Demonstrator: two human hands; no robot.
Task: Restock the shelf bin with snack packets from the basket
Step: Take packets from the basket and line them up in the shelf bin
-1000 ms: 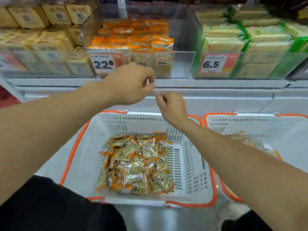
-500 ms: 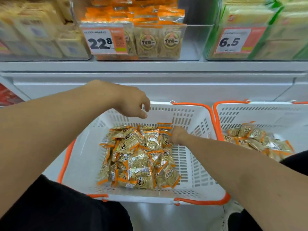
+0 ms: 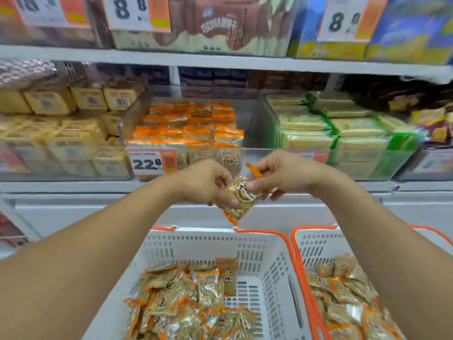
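A clear snack packet [image 3: 241, 196] with orange ends hangs in the air above the basket, in front of the shelf edge. My left hand [image 3: 204, 181] pinches its left side and my right hand [image 3: 282, 175] pinches its upper right end. The white basket [image 3: 277, 261] with an orange rim stands below, with several like packets [image 3: 193, 300] piled inside. Behind my hands is the clear shelf bin [image 3: 257, 153], stocked with rows of orange-edged packets [image 3: 191, 126] and carrying a 22.8 price tag [image 3: 152, 161].
A second white and orange basket [image 3: 316, 246] with more packets stands at the right. Yellow packs [image 3: 61, 133] fill the bin to the left, green-edged packs [image 3: 331, 128] the bin to the right. An upper shelf [image 3: 220, 61] holds boxed goods.
Both hands rose from inside the basket to shelf height. They now hold one packet between them; the view tilted up toward the shelves.
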